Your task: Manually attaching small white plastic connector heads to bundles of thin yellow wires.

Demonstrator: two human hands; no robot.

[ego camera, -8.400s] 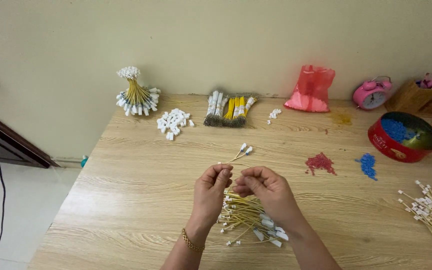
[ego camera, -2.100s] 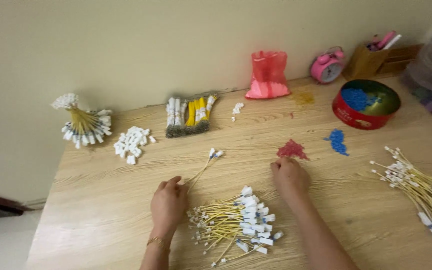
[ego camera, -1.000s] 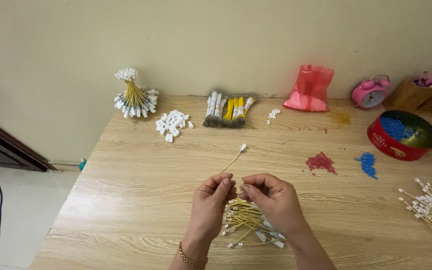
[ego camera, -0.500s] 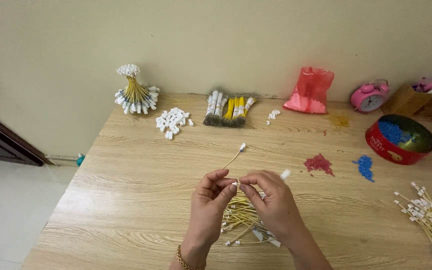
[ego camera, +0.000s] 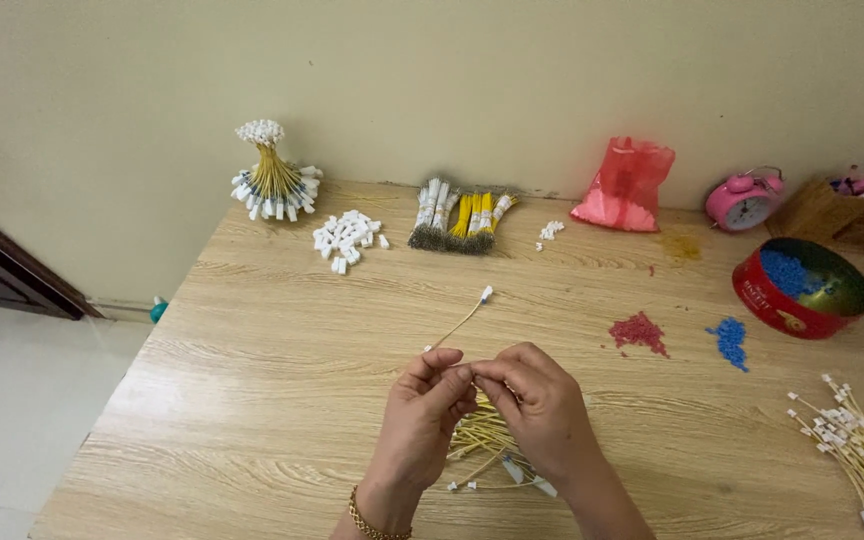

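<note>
The left hand [ego camera: 430, 400] and right hand [ego camera: 535, 405] meet fingertip to fingertip above the wooden tabletop [ego camera: 252, 400], both pinched narrowly on something small that is too tiny to make out. Just under and behind the hands lies a loose pile of yellow wires [ego camera: 482, 445] with white end pieces. Just beyond the left hand's fingertips a single yellow wire [ego camera: 460, 320] with white tips lies slanting away. Farther out to the right of the right hand sit a heap of red beads [ego camera: 638, 331] and a heap of blue beads [ego camera: 729, 338].
</note>
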